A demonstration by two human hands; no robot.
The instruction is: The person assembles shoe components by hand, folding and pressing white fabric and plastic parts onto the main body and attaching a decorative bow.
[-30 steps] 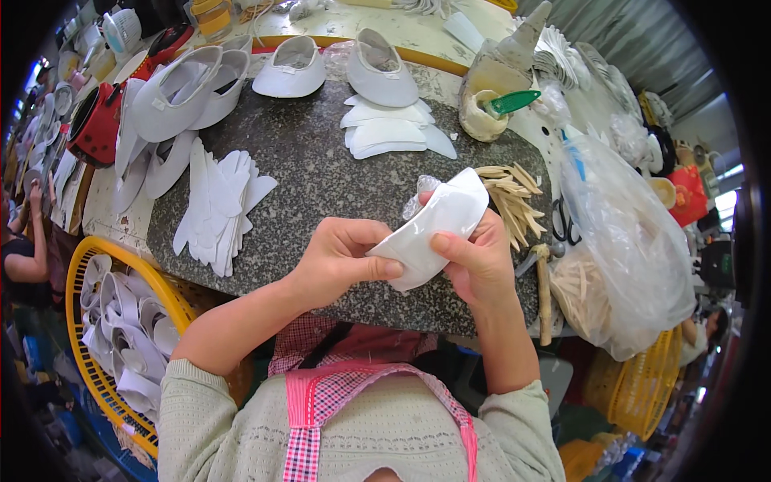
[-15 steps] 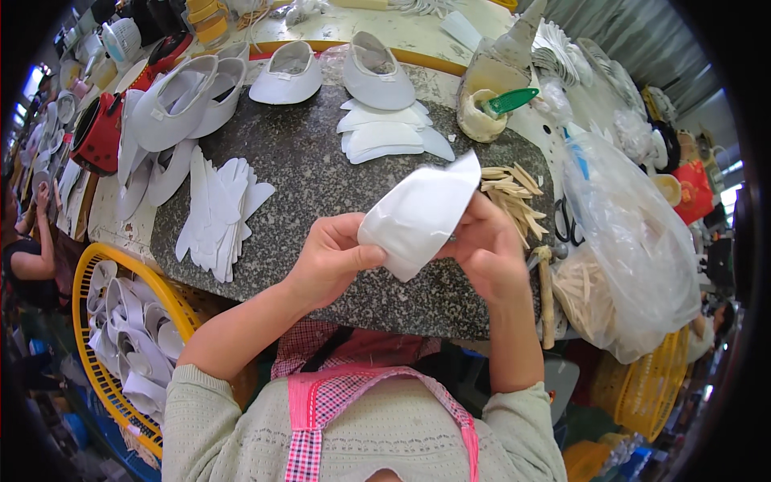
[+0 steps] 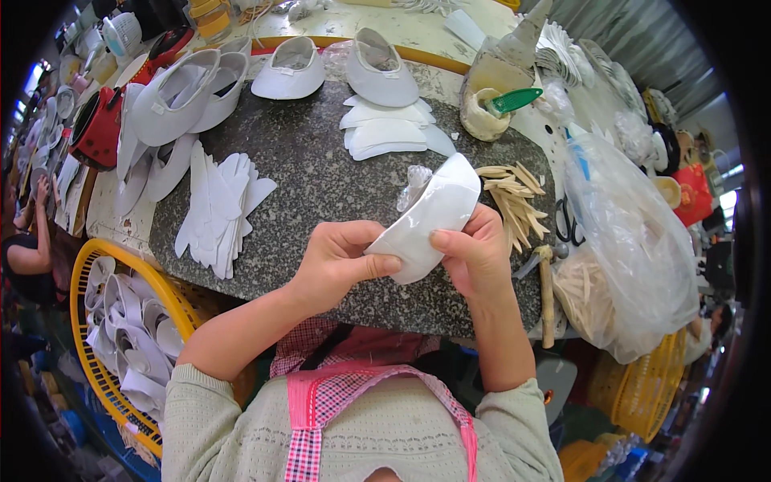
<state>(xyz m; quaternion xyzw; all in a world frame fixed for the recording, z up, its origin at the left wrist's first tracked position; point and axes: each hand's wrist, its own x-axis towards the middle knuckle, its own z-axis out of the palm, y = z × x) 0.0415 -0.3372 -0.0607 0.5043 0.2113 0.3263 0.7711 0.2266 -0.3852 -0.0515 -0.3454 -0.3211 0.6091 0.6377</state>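
above the near part of a speckled stone slab (image 3: pixel 313 161), a curved white piece (image 3: pixel 434 221) is held tilted. its lower left end is pinched by the left hand (image 3: pixel 333 261), with the thumb laid on the front and the fingers curled behind. its right edge is gripped by the right hand (image 3: pixel 479 253), the thumb pressed on the front, the other fingers bent behind it and partly hidden. just past the piece, some crumpled clear plastic (image 3: pixel 414 187) is seen. on the slab, flat white cutouts (image 3: pixel 217 205) are piled to the left. wooden sticks (image 3: pixel 514 197) are heaped near the right hand, and a hammer (image 3: pixel 546 297) is laid by the slab's right edge.
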